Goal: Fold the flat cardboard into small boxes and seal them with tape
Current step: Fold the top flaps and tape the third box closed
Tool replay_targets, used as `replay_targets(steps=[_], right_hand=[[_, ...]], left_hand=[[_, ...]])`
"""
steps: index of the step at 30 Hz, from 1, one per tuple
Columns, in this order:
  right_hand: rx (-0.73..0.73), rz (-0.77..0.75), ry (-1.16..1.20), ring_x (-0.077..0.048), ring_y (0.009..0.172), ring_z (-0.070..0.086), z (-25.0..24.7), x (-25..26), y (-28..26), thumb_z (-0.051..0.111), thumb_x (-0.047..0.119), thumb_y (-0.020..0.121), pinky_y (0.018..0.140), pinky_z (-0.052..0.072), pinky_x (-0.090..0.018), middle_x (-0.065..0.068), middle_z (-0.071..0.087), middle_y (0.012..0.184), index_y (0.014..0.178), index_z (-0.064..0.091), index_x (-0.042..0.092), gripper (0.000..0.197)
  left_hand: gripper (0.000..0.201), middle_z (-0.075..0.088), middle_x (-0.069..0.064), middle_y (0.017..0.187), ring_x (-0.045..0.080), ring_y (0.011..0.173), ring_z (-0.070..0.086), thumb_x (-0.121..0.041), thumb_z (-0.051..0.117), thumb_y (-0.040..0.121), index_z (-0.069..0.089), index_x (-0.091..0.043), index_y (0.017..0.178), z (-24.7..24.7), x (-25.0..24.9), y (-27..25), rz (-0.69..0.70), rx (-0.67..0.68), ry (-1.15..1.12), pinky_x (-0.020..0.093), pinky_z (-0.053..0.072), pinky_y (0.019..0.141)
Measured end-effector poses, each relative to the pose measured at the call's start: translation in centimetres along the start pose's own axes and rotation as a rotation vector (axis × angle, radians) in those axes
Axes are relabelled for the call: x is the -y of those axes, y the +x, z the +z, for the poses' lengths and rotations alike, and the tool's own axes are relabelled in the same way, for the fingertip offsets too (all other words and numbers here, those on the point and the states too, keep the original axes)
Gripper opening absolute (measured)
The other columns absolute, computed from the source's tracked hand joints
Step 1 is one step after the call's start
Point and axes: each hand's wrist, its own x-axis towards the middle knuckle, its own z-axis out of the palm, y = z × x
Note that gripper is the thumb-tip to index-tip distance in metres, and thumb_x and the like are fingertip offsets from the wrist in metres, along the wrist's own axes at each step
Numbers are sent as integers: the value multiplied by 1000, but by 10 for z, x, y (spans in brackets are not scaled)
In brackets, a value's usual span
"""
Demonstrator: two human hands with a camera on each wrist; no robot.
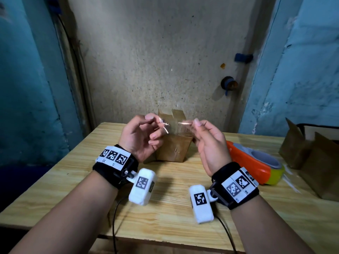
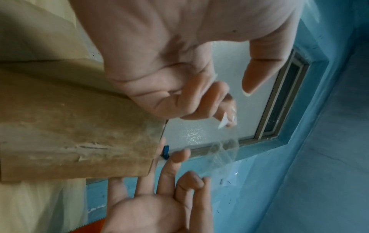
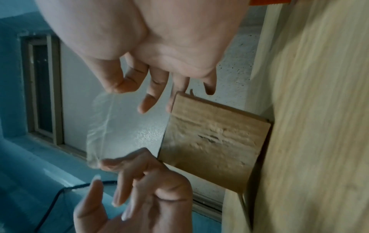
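Observation:
A short strip of clear tape (image 1: 173, 125) is stretched in the air between my two hands. My left hand (image 1: 156, 121) holds its crinkled left end at its curled fingertips (image 2: 225, 116), the thumb standing a little apart. My right hand (image 1: 194, 125) pinches the other end between thumb and forefinger (image 2: 199, 181). Both hands hover just above a small brown cardboard box (image 1: 172, 149) standing on the wooden table (image 1: 165, 208), its top flaps up behind the tape. In the right wrist view the tape (image 3: 101, 126) hangs to the left of the box (image 3: 215, 145).
An orange and yellow tape dispenser (image 1: 253, 162) lies to the right of the box. More brown cardboard boxes (image 1: 311, 158) stand at the table's right edge. A speckled wall closes the back. Black cables hang from the wrist cameras over the table's front edge.

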Motion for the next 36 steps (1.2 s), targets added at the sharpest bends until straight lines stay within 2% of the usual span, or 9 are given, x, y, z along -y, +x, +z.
replay_targets(steps=[6,12,16,19,21,24,30,33,36], right_hand=[[-30,-36,138,-41,116,70,2,4,0,57,21,96,108,49,-38,-24,66,99,92,60,4,18],[-109,-107,71,-29,94,67,5,6,0,59,18,97,102,47,-47,-10,66,84,78,70,18,23],[-192,-195,-31,-19,85,56,0,5,2,64,28,95,91,43,-39,-2,61,78,74,70,23,22],[-196,-213,-56,-16,82,53,-2,1,2,65,35,91,89,42,-39,2,59,76,72,69,26,22],[-193,-202,-73,-16,80,52,1,-3,3,65,36,90,87,40,-40,4,56,73,68,66,26,24],[-204,-189,-75,-14,78,51,6,-5,2,65,37,88,86,40,-39,6,54,71,67,66,26,24],[-254,-190,-85,-15,85,57,6,-3,4,65,44,88,89,44,-40,8,66,79,75,75,31,20],[-237,-208,-59,-18,87,61,8,-1,2,67,38,92,91,48,-40,1,70,82,78,75,27,19],[-209,-245,-104,-15,84,64,8,-3,1,62,24,101,88,51,-35,0,70,82,87,69,20,16]], left_hand=[[29,67,1,79,4,50,35,-24,89,62,74,-14,84,-1,-2,0,34,8,101,18,15,45],[10,67,0,75,3,50,34,-17,77,77,72,-17,68,2,-7,0,37,-66,278,23,13,49],[14,70,7,82,5,55,40,-13,64,88,76,-12,82,10,-20,-2,99,-83,436,15,23,43],[8,75,11,89,16,85,69,-13,70,84,78,-12,83,13,-24,3,204,-63,540,19,52,72],[12,75,13,94,27,119,66,-6,65,86,77,-9,84,14,-25,5,280,-21,546,30,48,105],[17,75,10,100,28,135,54,-5,65,89,77,-16,85,11,-23,7,360,3,621,39,34,119],[8,68,-7,128,6,135,51,-16,71,91,73,-16,83,11,-23,-1,400,-83,832,34,38,114],[5,76,8,104,14,103,69,-11,73,90,76,-8,90,14,-21,-3,517,-174,876,29,53,94],[6,79,2,89,13,87,72,-14,76,89,79,-11,94,5,-18,9,530,-282,924,27,55,84]])
